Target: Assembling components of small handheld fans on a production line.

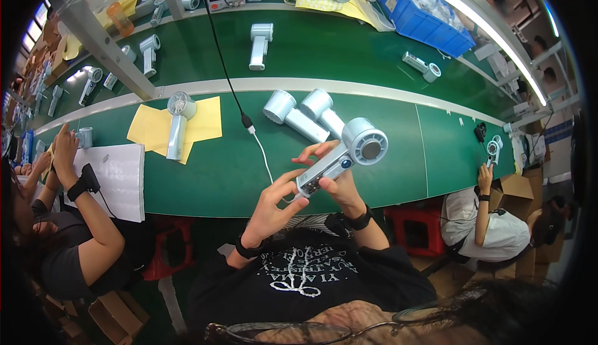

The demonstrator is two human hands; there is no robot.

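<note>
In mid-frame we judge the pale handheld fan [344, 160] light, stiff and slippery, best held by its handle [324, 172], which our right hand [342, 190] grips while our left hand [272, 206] pinches its lower end

The near green workbench [392, 164] carries a white paper stack [121, 186] at left, yellow sheets [208, 120] right of it, and two handheld fans [279, 105] at centre. The far green worktop [336, 52] carries a blue plastic bin [408, 24] at right.
</note>
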